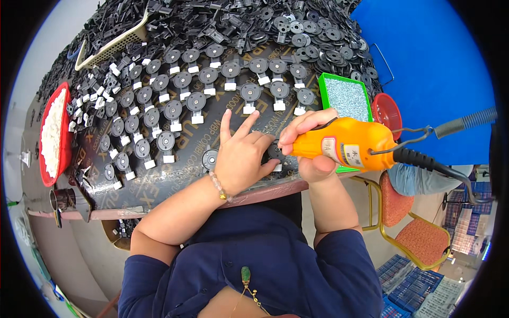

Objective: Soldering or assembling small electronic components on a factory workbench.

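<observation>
My right hand (313, 140) is closed round an orange electric screwdriver (347, 143). Its tip points left, down at a black disc-shaped part (274, 152) near the table's front edge; the exact contact is hidden by my fingers. My left hand (241, 156) lies over the table beside that part, fingers spread and thumb toward it. Two of its fingertips reach close to another black part (249, 93) with a white block. A further black disc part (210, 159) lies by my left wrist. Several rows of such disc parts (173, 109) with white blocks spread across the table.
Heaps of loose black parts (212, 21) fill the back. At left stands a red tray (64, 143) of small white pieces. To the right are a green-rimmed tray (322, 87) of screws or similar small metal pieces and a red bowl (389, 114). A spring (466, 123) tethers the screwdriver.
</observation>
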